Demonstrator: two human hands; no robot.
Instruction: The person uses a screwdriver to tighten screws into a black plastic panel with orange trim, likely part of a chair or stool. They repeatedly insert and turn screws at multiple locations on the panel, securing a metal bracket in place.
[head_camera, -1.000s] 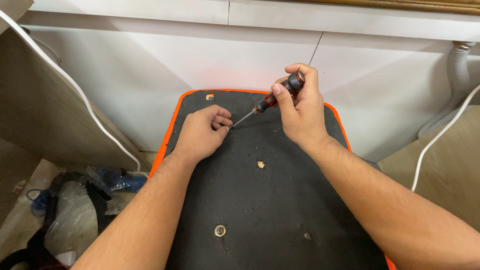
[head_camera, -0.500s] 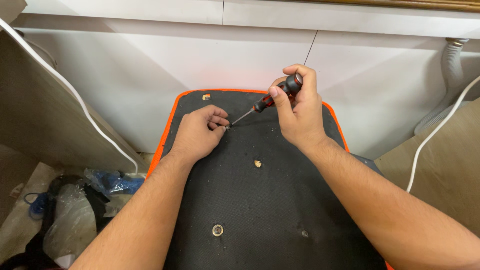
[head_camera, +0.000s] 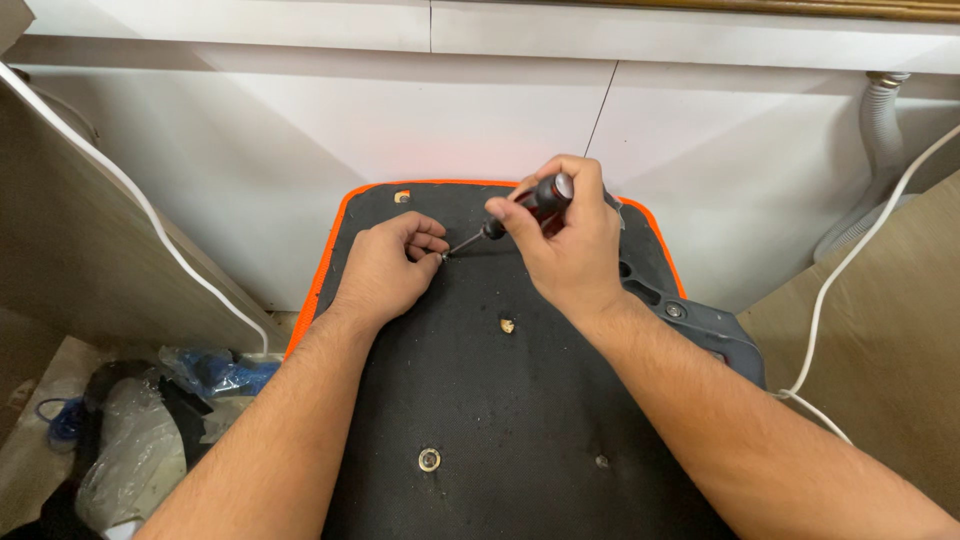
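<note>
Compared with a second back, both hands have been shifted a touch lower on the pad, and the screwdriver (head_camera: 520, 209) is now tilted a bit flatter. It is gripped in the closed right hand (head_camera: 565, 240), handle up by the knuckles, shaft slanting down and left to a small screw (head_camera: 441, 256) near the far end of the black pad (head_camera: 500, 400). That screw is pinched by the curled fingertips of the left hand (head_camera: 385, 270), with the tip sitting right at them. For this step to go well, the tip probably wants to be kept seated square in the screw head and the shaft lined up with the screw, since a slanted tip could slip toward the fingers. Elsewhere on the pad, a hole with a brass insert (head_camera: 508, 325) is seen in the middle, a metal washer (head_camera: 429, 459) nearer the camera, and another fitting (head_camera: 402, 196) by the orange rim (head_camera: 318, 290). A grey bracket (head_camera: 700, 325) is tucked under the right forearm, a white cable (head_camera: 840, 270) hangs at the right, and plastic bags (head_camera: 130, 440) are piled on the floor at the left.
</note>
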